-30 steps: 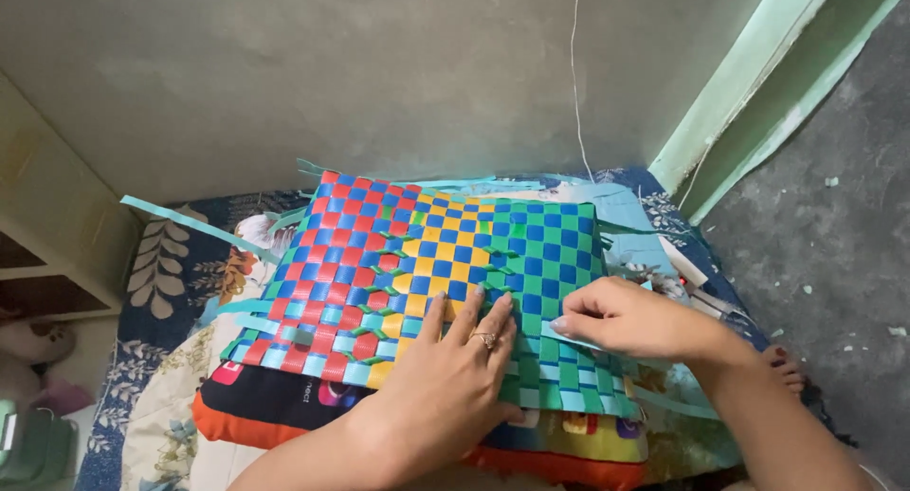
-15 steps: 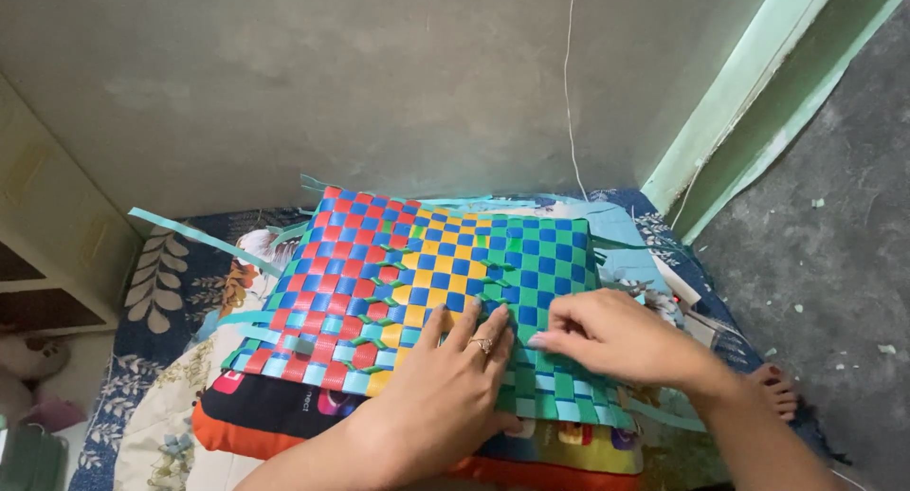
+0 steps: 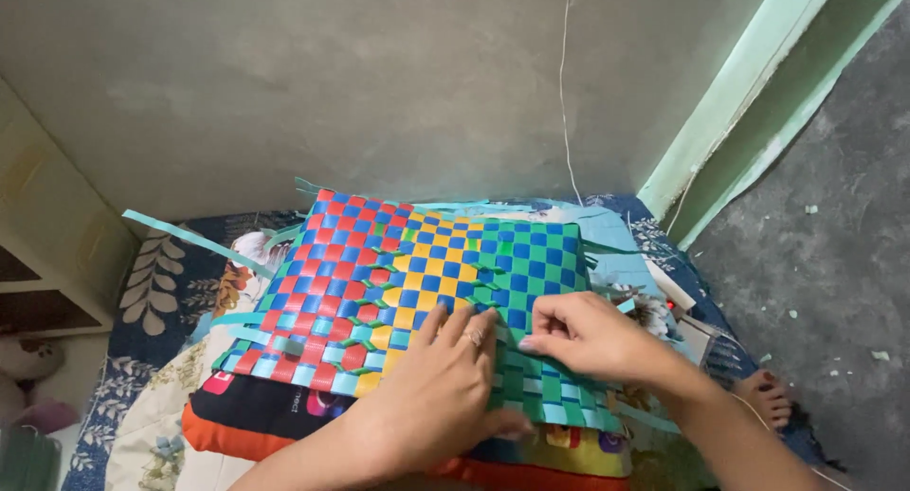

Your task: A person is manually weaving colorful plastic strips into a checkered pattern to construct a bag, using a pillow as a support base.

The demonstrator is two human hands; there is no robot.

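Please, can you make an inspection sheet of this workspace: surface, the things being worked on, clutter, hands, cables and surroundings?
Surface: a patterned cushion lying on a blue floral cloth carries the work.
Job's things: a flat woven mat of plastic strips in red, yellow, green and blue squares; loose pale teal strip ends stick out at its edges.
Clutter: small pale scraps on the grey floor at the right.
Hands: left hand lies flat on the mat's near edge, a ring on one finger; right hand pinches at the green part of the weave.
Cables: a thin white cord hangs down the wall.
Surroundings: grey wall, pale green door frame, a bare foot at the right.
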